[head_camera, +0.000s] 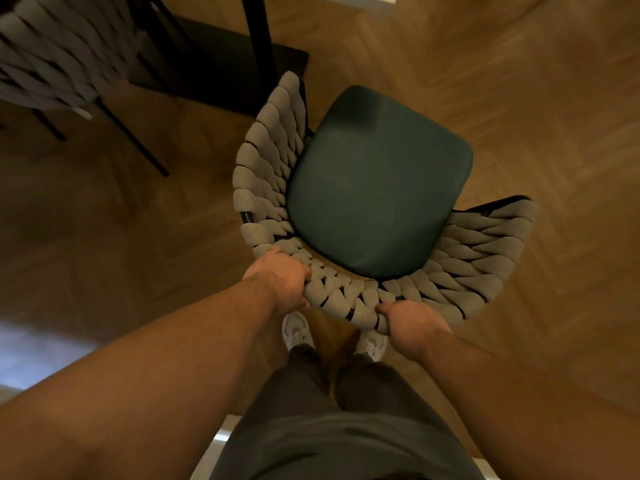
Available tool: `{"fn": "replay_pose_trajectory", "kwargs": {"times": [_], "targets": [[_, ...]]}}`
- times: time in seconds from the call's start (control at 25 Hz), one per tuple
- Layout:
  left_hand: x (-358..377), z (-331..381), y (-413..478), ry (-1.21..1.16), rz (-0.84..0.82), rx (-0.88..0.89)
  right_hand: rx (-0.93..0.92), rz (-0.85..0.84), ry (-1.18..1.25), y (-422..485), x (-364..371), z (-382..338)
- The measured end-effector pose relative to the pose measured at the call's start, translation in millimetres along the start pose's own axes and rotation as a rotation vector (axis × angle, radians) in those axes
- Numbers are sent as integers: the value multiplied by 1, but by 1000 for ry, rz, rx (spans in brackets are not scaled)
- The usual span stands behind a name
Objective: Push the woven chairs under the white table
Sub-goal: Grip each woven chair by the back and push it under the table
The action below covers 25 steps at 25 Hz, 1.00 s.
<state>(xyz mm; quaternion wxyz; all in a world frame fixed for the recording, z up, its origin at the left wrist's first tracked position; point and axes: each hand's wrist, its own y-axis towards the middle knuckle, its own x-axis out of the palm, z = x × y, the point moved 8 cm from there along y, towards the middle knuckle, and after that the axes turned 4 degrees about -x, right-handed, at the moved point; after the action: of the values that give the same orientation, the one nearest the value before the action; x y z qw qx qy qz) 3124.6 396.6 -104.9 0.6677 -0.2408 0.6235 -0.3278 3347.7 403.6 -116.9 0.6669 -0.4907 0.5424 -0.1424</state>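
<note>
**Two-handed grip on a woven chair back**

On the wooden floor [519, 98], directly before the person's feet, stood the woven chair [346, 209], its green seat cushion [374, 181] facing away. Left hand [280, 278] and right hand [412, 320] were each closed around the top rim of the curved backrest. That rim looked the firmest hold; the woven bands appeared soft and yielding. Slim black legs suggested a light frame, probably easy to slide. A second woven chair [52, 53] stood near, upper left.
</note>
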Motion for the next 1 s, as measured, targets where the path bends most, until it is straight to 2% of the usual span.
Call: {"fn": "replay_pose_trajectory", "kwargs": {"times": [0.24,0.44,0.64,1.0], "targets": [[24,-63,-17,-165,-43,-158,-173,-22,-99,28,-41,-47],[37,-83,-40,-279,-67,-282,-264,-48,-250,42,-66,-74],[46,-115,-62,-322,-34,-314,-344,-34,-305,62,-90,-109],[54,-235,-92,-318,36,-305,-266,-15,-274,97,-135,-221]]}}
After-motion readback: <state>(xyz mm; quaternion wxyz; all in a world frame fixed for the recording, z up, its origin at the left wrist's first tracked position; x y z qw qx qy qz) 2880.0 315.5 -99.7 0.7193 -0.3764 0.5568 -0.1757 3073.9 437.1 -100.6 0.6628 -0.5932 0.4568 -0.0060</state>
